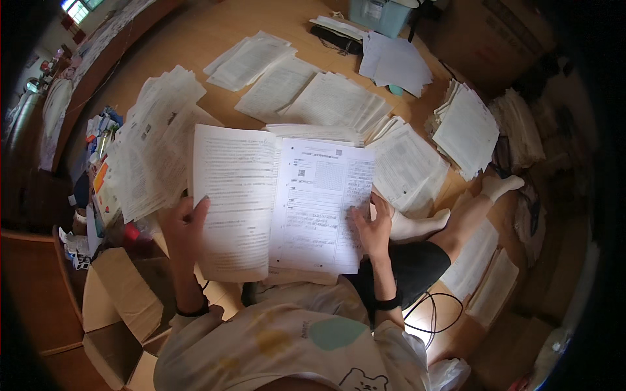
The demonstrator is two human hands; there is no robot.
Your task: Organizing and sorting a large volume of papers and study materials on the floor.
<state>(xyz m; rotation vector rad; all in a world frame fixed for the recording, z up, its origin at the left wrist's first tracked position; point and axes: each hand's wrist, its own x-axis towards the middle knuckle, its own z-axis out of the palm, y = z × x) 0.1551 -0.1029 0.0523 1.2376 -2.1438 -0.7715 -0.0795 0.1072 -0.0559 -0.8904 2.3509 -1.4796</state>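
Over my lap lies a spread of printed papers. Its left part is a cream page full of printed lines, curving up at the outer edge. On the right is a whiter answer sheet with boxes, a square code and handwriting. My left hand pinches the cream page's left edge, thumb on top and fingers hidden behind. At the answer sheet's right edge, my right hand is closed on it, with fingertips on the written side. Whether the two sheets are joined cannot be made out. Each wrist wears a dark band.
Several paper piles cover the wooden floor: a tall fanned stack at left, sheets ahead, another stack at right. An open cardboard box stands near left. A blue bin is far off. A black cable loops near my right arm.
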